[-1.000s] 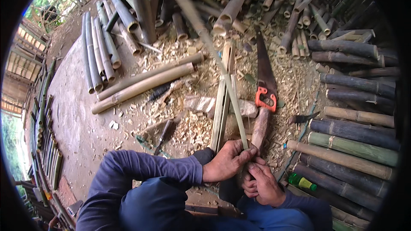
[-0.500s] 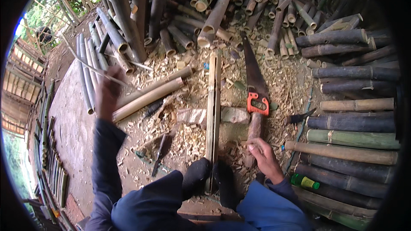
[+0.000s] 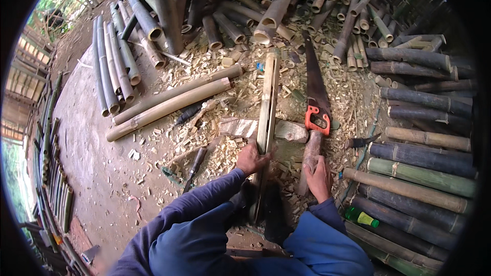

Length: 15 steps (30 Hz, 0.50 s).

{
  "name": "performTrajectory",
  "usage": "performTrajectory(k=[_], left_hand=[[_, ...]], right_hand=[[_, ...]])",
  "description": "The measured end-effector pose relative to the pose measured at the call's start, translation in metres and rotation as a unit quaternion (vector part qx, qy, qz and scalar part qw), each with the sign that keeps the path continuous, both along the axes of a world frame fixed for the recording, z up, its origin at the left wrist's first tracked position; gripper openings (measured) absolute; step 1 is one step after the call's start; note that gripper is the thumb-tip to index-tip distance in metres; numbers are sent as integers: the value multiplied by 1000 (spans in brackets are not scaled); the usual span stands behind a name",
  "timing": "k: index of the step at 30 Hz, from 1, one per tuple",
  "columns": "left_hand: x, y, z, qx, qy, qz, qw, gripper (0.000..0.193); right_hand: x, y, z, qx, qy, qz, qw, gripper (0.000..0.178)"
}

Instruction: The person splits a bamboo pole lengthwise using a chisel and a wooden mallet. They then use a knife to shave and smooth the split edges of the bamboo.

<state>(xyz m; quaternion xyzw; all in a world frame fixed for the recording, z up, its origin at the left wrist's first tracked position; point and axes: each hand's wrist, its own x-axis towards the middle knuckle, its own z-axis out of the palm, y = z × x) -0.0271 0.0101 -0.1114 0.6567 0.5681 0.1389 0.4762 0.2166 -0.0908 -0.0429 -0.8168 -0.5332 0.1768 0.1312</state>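
Observation:
A split bamboo piece stands lengthwise between my feet, its far part against a short log lying crosswise. My left hand is closed on the bamboo's near half, with the fingertips blurred. A round wooden club lies just to the right. My right hand rests over it with curled fingers, which partly hide its near end. Beyond the club is a handsaw with an orange handle, its blade pointing away. Left of my left hand lies a dark-handled knife.
Two bamboo poles lie left of the log among wood chips. Cut bamboo is stacked along the right, beside a green bottle and another dark-handled blade. More bamboo tubes pile up at the back.
My left hand has let go of a thin strip at the far left and come back onto the split bamboo. My right hand has shifted slightly by the club. The view has turned left.

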Motion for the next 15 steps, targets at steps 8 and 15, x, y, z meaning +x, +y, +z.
performTrajectory(k=[8, 15], left_hand=[[-51, -59, 19, 60, 57, -40, 996, 77], [-120, -33, 43, 92, 43, 195, 976, 34]], right_hand=[[6, -16, -24, 33, 25, -29, 999, 60], [12, -19, -46, -60, 46, -43, 996, 94]])
